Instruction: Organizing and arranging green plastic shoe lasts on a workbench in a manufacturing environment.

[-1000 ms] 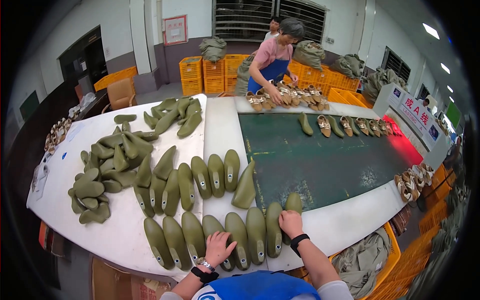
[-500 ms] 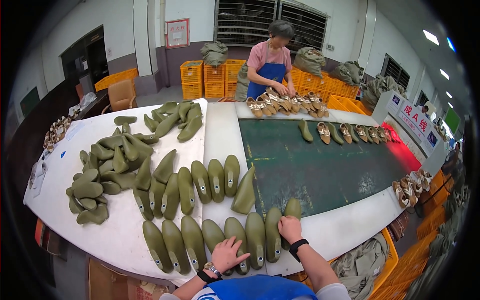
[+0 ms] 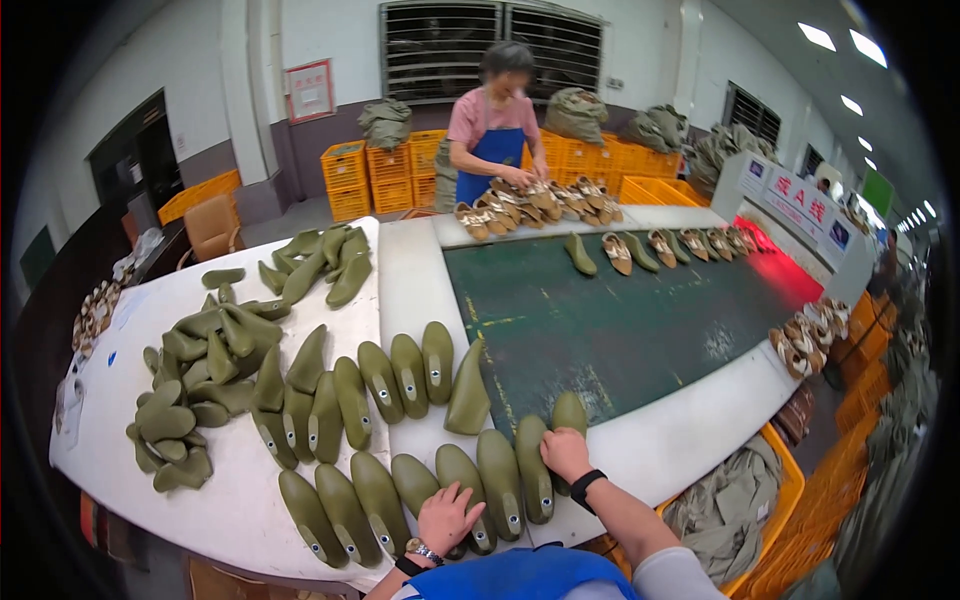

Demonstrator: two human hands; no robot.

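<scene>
Olive-green shoe lasts lie in rows on the white table (image 3: 230, 500). My left hand (image 3: 447, 518) rests with spread fingers on a last (image 3: 462, 476) in the front row, near the table's front edge. My right hand (image 3: 566, 452) lies on the rightmost lasts of that row, next to a last (image 3: 570, 412) at the green belt's edge. A second row of lasts (image 3: 380, 380) sits just behind, and one last (image 3: 468, 392) leans on its side.
A loose pile of lasts (image 3: 195, 370) covers the left of the table. A green conveyor belt (image 3: 620, 320) carries sandals (image 3: 618, 252). A person in a blue apron (image 3: 492, 140) handles shoes at the far end. Orange crates (image 3: 385, 175) line the back wall; a bin (image 3: 745, 500) stands at my right.
The view has shifted slightly forward. My left hand slid right along the front row of lasts; my right hand moved a little down onto the rightmost lasts. The far person straightened up.
</scene>
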